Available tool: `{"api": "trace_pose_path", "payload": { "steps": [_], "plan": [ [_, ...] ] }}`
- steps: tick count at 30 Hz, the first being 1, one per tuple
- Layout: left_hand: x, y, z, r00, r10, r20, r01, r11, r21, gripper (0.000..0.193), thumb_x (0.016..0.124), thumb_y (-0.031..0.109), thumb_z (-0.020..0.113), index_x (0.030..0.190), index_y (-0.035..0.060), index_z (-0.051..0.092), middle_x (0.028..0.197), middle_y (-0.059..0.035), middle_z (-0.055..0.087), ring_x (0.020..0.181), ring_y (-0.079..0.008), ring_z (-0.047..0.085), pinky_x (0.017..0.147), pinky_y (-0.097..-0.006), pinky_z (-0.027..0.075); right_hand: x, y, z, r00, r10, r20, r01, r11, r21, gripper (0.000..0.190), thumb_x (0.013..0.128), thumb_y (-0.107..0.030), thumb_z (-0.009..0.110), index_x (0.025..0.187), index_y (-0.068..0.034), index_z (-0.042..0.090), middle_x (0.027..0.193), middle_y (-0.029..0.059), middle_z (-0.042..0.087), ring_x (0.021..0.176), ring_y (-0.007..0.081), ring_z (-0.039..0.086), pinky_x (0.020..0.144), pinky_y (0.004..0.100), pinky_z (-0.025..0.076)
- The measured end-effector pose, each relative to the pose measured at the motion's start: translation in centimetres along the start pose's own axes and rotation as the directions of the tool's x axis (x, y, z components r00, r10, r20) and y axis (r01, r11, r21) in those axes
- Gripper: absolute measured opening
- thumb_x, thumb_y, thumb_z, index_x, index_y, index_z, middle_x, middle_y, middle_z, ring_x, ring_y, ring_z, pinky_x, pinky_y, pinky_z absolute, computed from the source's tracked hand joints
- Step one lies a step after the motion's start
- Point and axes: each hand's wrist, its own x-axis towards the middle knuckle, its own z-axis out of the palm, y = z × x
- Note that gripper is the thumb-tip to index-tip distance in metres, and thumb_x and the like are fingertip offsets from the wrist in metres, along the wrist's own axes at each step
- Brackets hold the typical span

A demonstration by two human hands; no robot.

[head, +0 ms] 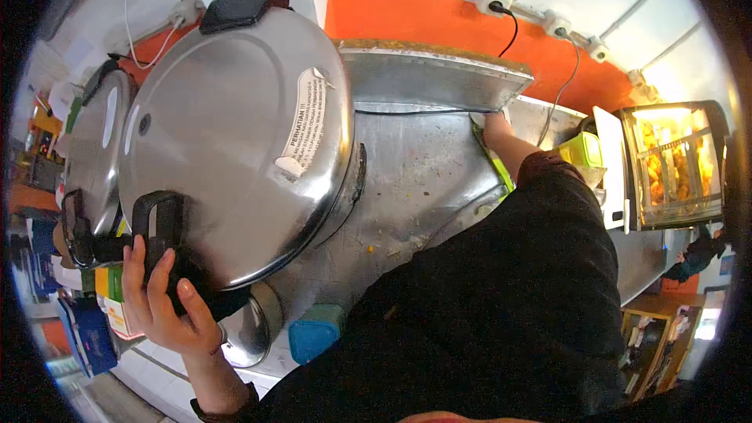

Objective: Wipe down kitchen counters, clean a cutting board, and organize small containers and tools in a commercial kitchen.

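Note:
A large steel rice cooker with a closed lid [223, 129] stands on the metal counter at the left. My left hand [167, 299] is raised in front of its black latch handle [158, 220], fingers apart and bent; whether the fingertips touch the handle I cannot tell. My right arm reaches across the counter, and part of my right hand [496, 126] shows near a green-edged cloth or strip [498, 167] by the raised metal ledge. Its fingers are hidden, so what it holds is unclear. The cooker lid bears a peeling printed label [305, 123].
A second steel cooker [97, 158] stands farther left. A teal plastic container [316, 332] and a steel pot [249, 329] are near the front edge. Crumbs dot the counter [388, 211]. At right are a lime-lidded container [581, 150] and a lit glass food display [675, 164]; cords hang from wall sockets.

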Motion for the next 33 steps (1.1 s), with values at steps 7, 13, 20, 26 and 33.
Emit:
{"api": "trace_pose_path", "payload": {
  "steps": [7,13,20,26,33],
  "plan": [
    [0.2,0.0,0.1,1.000,0.017,-0.007,-0.017,1.000,-0.004,0.030,0.089,0.018,0.044,0.102,-0.0028,0.062,0.122,-0.0224,0.054,0.116,-0.0403,0.048,0.099,-0.0482,0.036,-0.8,-1.8,5.6,0.994,-0.029,0.101,-0.020,0.894,0.447,0.030,0.076,-0.010,0.059,0.105,0.000,0.061,0.101,0.0235,0.057,0.099,0.0376,0.056,0.091,0.0419,0.043],
    [0.0,-0.4,-0.1,0.999,0.047,-0.010,-0.047,0.999,0.025,0.031,0.087,0.018,0.044,0.101,-0.0037,0.062,0.120,-0.0251,0.054,0.115,-0.0424,0.048,0.098,-0.0505,0.036,-2.5,-1.1,-0.3,0.990,-0.138,-0.037,0.141,0.986,0.090,0.037,0.082,-0.006,0.048,0.117,-0.009,0.059,0.116,0.0223,0.052,0.109,0.0364,0.052,0.094,0.0393,0.041],
    [0.0,-0.1,0.0,0.999,0.033,0.001,-0.033,0.999,0.017,0.032,0.087,0.018,0.043,0.102,-0.0035,0.062,0.123,-0.0246,0.052,0.117,-0.0414,0.047,0.100,-0.0497,0.035,-1.2,-3.9,6.7,0.990,-0.143,0.019,0.134,0.961,0.242,0.043,0.082,-0.003,0.046,0.124,-0.009,0.052,0.121,0.0232,0.049,0.110,0.0389,0.051,0.096,0.0421,0.040],
    [0.3,-0.1,0.1,1.000,0.027,0.011,-0.027,1.000,0.012,0.032,0.087,0.019,0.044,0.100,-0.0037,0.062,0.122,-0.0244,0.053,0.116,-0.0418,0.048,0.099,-0.0497,0.036,-2.6,-9.2,7.9,0.874,-0.478,-0.085,0.486,0.863,0.141,0.055,0.071,0.004,0.051,0.124,-0.013,0.053,0.119,0.0189,0.051,0.110,0.0383,0.048,0.097,0.0409,0.039],
    [0.0,-0.4,0.1,1.000,0.018,-0.007,-0.018,0.999,0.046,0.032,0.087,0.021,0.044,0.099,-0.0017,0.063,0.120,-0.0240,0.055,0.114,-0.0422,0.049,0.098,-0.0482,0.037,-4.2,-7.4,5.3,0.685,-0.727,0.053,0.697,0.674,0.246,0.043,0.076,-0.001,0.050,0.116,-0.016,0.058,0.115,0.0166,0.052,0.110,0.0361,0.049,0.095,0.0402,0.041]
  ]
}}
